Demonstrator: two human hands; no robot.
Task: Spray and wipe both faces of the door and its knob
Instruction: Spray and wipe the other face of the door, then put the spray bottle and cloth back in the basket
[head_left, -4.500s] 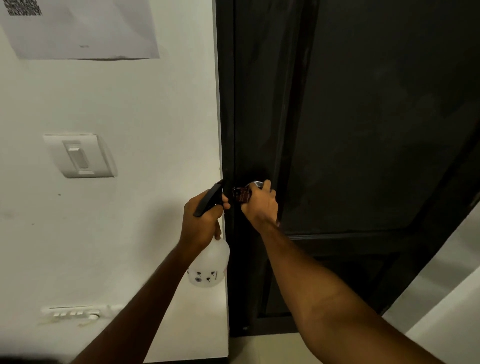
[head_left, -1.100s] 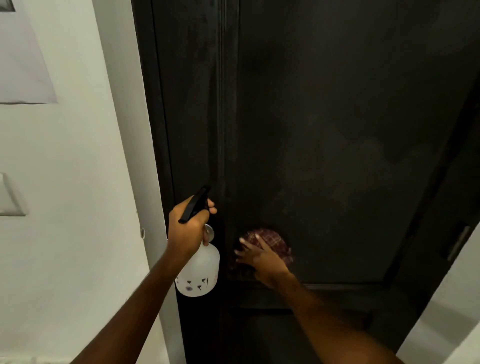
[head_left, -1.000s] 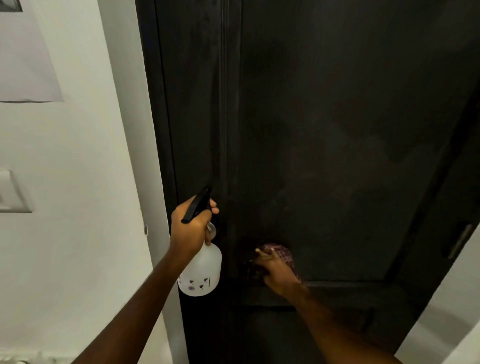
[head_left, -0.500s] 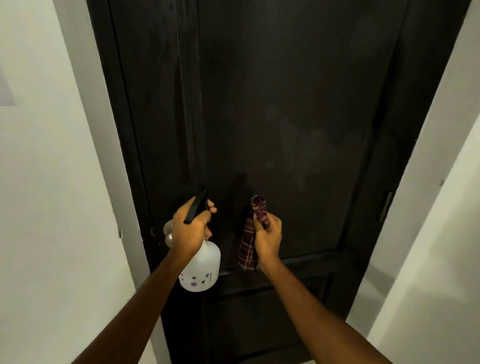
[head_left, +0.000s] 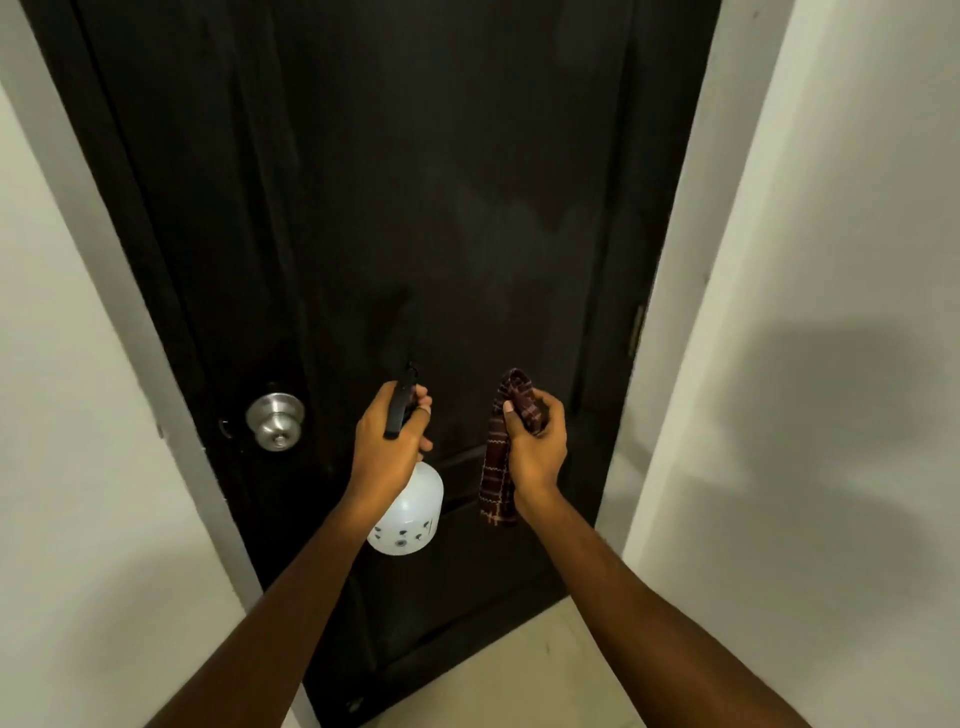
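A tall black door (head_left: 415, 182) fills the middle of the view, standing in its frame. Its round silver knob (head_left: 275, 421) sits at the left edge, well left of both hands. My left hand (head_left: 387, 441) grips the black trigger head of a white spray bottle (head_left: 410, 512), whose nozzle points at the door. My right hand (head_left: 535, 447) holds a dark red checked cloth (head_left: 498, 467) that hangs down from my fist, a little off the door's surface.
White walls (head_left: 831, 260) flank the door on both sides, the right one close by my right arm. A brass hinge (head_left: 636, 330) shows on the door's right edge. Pale floor tile (head_left: 519, 670) lies below the door.
The right hand left the knob, wiped low on the panel, then lifted the cloth off the door. The view swung left to right, so the knob now shows uncovered at left.
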